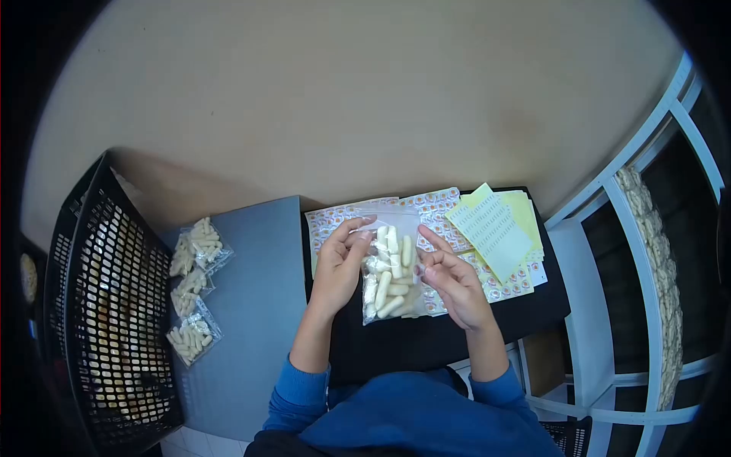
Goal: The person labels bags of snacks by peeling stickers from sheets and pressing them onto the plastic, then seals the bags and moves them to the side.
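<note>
Between my hands is a clear plastic bag (392, 278) of pale, finger-shaped sticks. My left hand (343, 263) is closed on the bag's left edge, its thumb across the upper side. My right hand (454, 283) pinches the right edge between thumb and curled fingers, while its index finger points up and away. The bag stays over the black surface, in front of sticker sheets (438, 204) printed with small round labels. To the right of the bag, pale yellow sheets (499, 236) with rows of small print overlap the stickers.
Several filled bags (194, 339) of similar sticks lie on the grey surface (263, 305) at left. A tall black perforated basket (126, 305) stands along that side. At right is a white frame (594, 305) like a rack or chair. A beige wall (365, 99) rises behind.
</note>
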The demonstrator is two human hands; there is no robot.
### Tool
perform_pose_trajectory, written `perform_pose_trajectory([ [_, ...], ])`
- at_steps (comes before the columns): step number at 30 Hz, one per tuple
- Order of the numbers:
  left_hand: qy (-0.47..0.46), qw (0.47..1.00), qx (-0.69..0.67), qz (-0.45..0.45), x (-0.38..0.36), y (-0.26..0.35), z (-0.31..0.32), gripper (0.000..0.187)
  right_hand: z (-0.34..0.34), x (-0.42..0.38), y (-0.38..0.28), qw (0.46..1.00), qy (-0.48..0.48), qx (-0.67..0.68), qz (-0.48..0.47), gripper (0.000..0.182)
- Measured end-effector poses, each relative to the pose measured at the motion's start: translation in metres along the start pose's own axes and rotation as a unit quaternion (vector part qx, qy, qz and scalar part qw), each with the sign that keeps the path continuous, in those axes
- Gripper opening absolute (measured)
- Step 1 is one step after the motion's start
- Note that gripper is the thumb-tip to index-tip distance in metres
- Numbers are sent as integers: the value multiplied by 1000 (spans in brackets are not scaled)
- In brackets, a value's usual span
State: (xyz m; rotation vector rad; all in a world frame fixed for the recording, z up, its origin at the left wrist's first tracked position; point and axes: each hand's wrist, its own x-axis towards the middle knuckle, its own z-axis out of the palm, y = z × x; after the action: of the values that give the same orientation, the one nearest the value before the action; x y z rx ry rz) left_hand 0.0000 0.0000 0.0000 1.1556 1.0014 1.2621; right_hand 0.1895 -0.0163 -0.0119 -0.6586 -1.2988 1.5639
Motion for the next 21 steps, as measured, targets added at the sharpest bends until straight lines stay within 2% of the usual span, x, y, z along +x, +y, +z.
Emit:
perform_pose_trajectory([
  [2,-4,999,-32,18,3,1,1,26,4,2,2,991,105,85,0,10],
  [3,-1,999,-39,13,0,2,3,26,9,-2,-3,991,106,81,8,10],
  [5,-4,997,-76,32,2,-3,5,25,14,-1,-4,984,76,155,45,10],
  [7,14,999,-43,16,1,-5,4,27,16,2,-1,974,56,208,65,10],
  [9,15,999,-22,45,1,-2,6,28,19,5,-1,962,37,258,83,11],
  [10,-21,996,-79,35,0,-1,6,35,20,7,-3,956,56,277,80,12],
  [11,-21,996,-80,35,-2,1,6,35,22,8,-5,949,77,296,76,13],
  [14,-93,995,-30,19,-8,4,8,69,26,10,-8,945,115,298,67,13],
  [18,-120,992,-12,33,-12,6,8,78,21,11,-9,959,89,262,56,12],
  [19,-104,994,-9,31,-11,8,9,79,23,13,-12,989,139,-12,-50,10],
  [20,-88,996,-7,29,-11,9,10,80,25,15,-18,929,177,-286,-152,9],
  [21,-88,996,-7,28,-12,11,10,80,28,15,-26,929,178,-286,-151,9],
])
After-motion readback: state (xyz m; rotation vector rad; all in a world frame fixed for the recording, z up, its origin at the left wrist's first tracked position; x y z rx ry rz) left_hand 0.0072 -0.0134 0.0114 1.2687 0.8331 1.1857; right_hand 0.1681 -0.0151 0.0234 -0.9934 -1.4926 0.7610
